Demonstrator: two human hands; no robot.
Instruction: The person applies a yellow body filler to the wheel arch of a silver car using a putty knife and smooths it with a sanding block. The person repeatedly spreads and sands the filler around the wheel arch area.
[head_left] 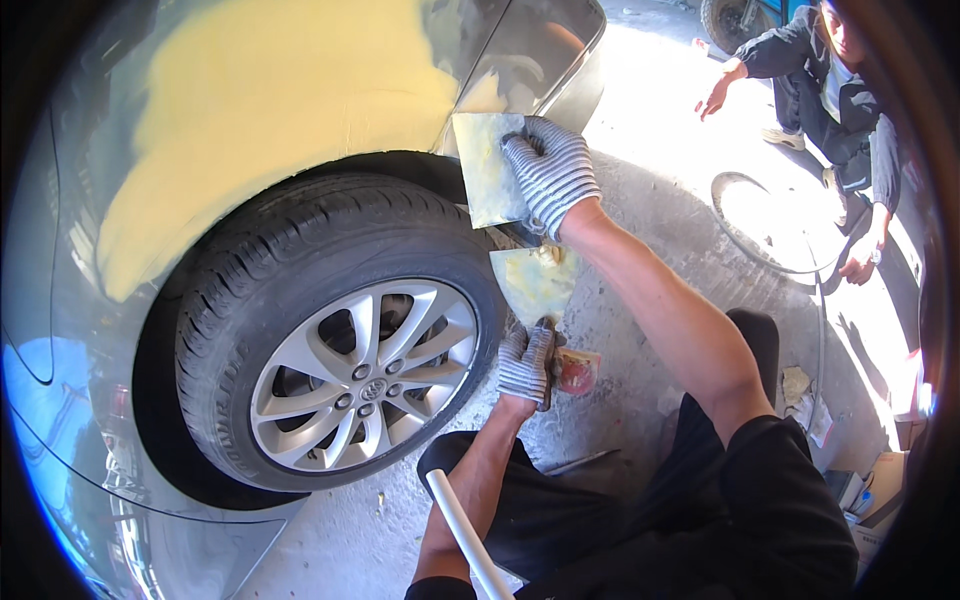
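My right hand (550, 175), in a grey-and-white striped glove, is closed on a flat, square putty spreader (487, 165) smeared with pale yellow. The spreader is up by the rear edge of the wheel arch, over the lower body panel. Below it, my left hand (524, 362), gloved alike, grips the dark handle of a wide putty knife (530, 280). A small lump of yellow putty (548, 256) sits near that blade's far edge. Broad yellow filler (290, 85) coats the grey car panel (85, 150) above the wheel.
A tyre (225, 330) on a silver alloy wheel (365, 375) fills the middle left. A red-and-cream object (578, 371) lies behind my left hand. A white tube (468, 535) rises near my knee. At right, a person (835, 110) crouches by a hose (735, 230); boxes (880, 490) stand lower right.
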